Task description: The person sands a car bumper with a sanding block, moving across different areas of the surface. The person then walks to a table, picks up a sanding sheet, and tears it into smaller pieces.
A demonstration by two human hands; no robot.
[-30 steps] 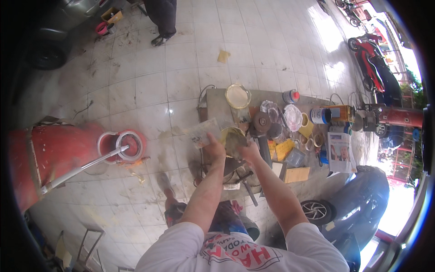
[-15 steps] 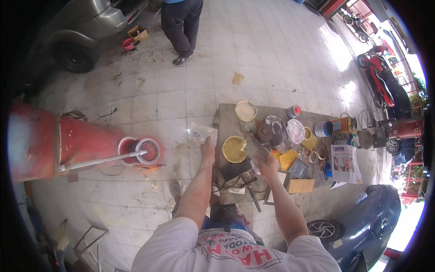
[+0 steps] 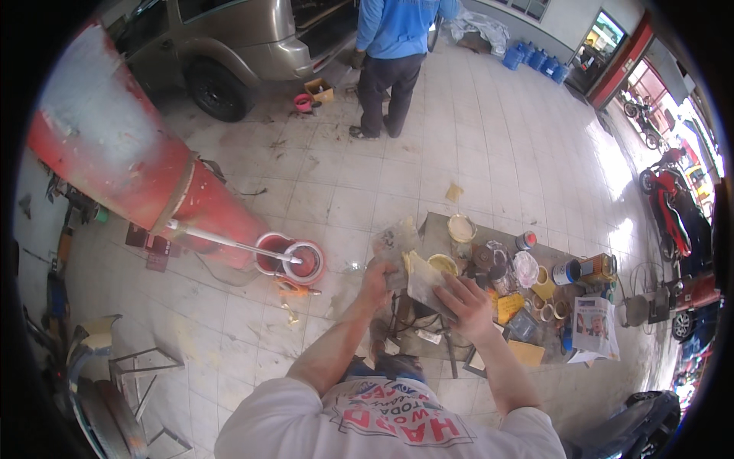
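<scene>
My left hand (image 3: 377, 283) grips a thin translucent plate (image 3: 394, 245) with dark marks on it. My right hand (image 3: 468, 306) grips a flat spreader (image 3: 428, 284) with pale yellow paste (image 3: 413, 264) on its edge; this edge lies against or very near the left plate. Just behind them, partly hidden, is an open round tin of yellow paste (image 3: 443, 262). A round lidded tin (image 3: 462, 226), a red-topped can (image 3: 526, 239), tape rolls (image 3: 558, 309), cans and scraps lie on the worktable (image 3: 436, 226) around my hands.
A red cylinder (image 3: 214, 229) with a silver rod stands at left. A person in blue (image 3: 394, 27) is beside a car (image 3: 229, 46), near blue bottles (image 3: 535, 57). Motorcycles (image 3: 665, 199) line the right. A metal frame (image 3: 145, 363) is lower left, a dark car (image 3: 634, 424) lower right.
My right hand has risen out of the yellow tin with paste on the spreader and moved to the left plate. The view has shifted, showing more of the person in blue.
</scene>
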